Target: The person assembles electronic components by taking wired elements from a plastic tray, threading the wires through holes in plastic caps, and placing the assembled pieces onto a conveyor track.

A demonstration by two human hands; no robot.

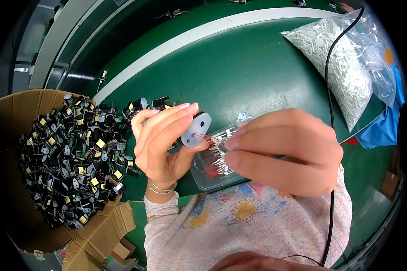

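Observation:
My left hand (pixel 160 142) grips a pale grey plastic end piece (pixel 197 128) with dark round holes, tilted toward me. Thin red wires (pixel 202 135) come out of its face. Closed in a pinch, my right hand (pixel 285 151) holds slim metal tweezers (pixel 220 145), their tip close to the wires; whether they touch is too small to tell. Beneath both hands lies a clear plastic tray (pixel 206 184) with several white-ended red wire pieces (pixel 216 166). Another grey end piece (pixel 243 115) rests just behind the tray.
At left a cardboard box (pixel 105 226) is heaped with black assemblies (pixel 72 158) bearing yellow blocks and green boards. A bag of small white tubes (pixel 343 67) lies at the far right. A black cable (pixel 331 180) hangs down on the right. The green table (pixel 239 58) has a white curved strip behind.

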